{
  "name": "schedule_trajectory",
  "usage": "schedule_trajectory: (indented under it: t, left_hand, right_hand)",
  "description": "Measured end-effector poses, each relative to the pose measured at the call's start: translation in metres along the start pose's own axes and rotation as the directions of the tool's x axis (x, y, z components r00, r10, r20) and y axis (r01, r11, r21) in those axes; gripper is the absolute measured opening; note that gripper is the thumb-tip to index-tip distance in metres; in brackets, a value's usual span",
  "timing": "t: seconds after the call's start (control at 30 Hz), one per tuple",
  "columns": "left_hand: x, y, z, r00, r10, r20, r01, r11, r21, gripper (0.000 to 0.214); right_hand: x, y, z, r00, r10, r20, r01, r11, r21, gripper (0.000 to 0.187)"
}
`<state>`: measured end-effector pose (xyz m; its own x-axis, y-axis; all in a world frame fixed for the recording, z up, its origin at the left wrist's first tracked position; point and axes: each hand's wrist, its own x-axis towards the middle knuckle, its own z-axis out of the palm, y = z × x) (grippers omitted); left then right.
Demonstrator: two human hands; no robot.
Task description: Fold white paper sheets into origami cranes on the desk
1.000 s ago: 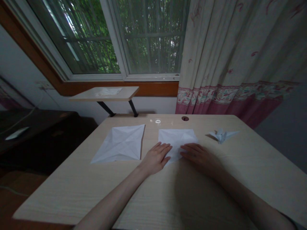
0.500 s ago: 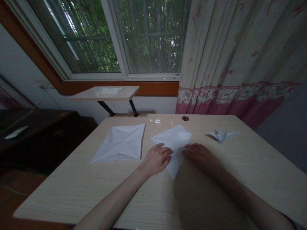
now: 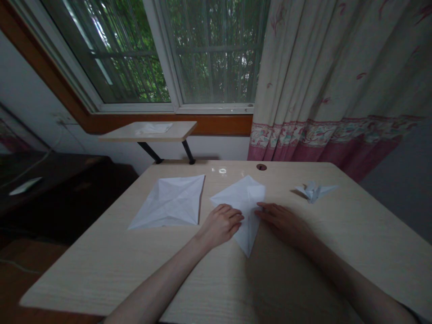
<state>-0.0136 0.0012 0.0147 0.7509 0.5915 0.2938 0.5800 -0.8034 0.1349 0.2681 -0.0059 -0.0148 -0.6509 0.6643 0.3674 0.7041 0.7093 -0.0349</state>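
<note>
A partly folded white sheet of paper (image 3: 238, 191) lies on the desk in front of me, with a flap turned in along its right side and a point toward me. My left hand (image 3: 221, 225) rests on its left part, palm down, with the fingers lying gently bent on the paper. At the right folded edge, my right hand (image 3: 283, 220) has its fingertips on the flap; its thumb is hidden. Left of my hands lies a creased, opened-out white sheet (image 3: 175, 200). A folded paper crane (image 3: 313, 192) sits to the right, apart from my right hand.
The light wooden desk (image 3: 135, 265) carries a small raised shelf (image 3: 118, 132) at its back left, with white paper (image 3: 157, 128) on it. A round cable hole (image 3: 261, 167) is near the back edge. Behind are a window and a floral curtain (image 3: 303, 81).
The sheet under my hands has turned slightly, its near point shifting right and its top leftward. My right fingers have moved a little left with the folded edge. My left hand stays almost still.
</note>
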Motion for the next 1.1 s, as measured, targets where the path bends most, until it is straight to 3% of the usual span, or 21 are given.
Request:
schedule_trajectory:
  t: [0.33, 1.1]
  left_hand:
    - [-0.002, -0.001, 0.009, 0.999, -0.045, 0.024, 0.047, 0.995, -0.087, 0.036]
    - [0.003, 0.011, -0.004, 0.995, 0.001, 0.103, 0.004, 0.999, -0.047, 0.041]
  right_hand:
    - [0.001, -0.003, -0.002, 0.999, 0.031, -0.02, -0.03, 0.998, 0.048, 0.041]
    - [0.003, -0.004, -0.003, 0.999, 0.043, -0.028, -0.04, 0.994, 0.099, 0.036]
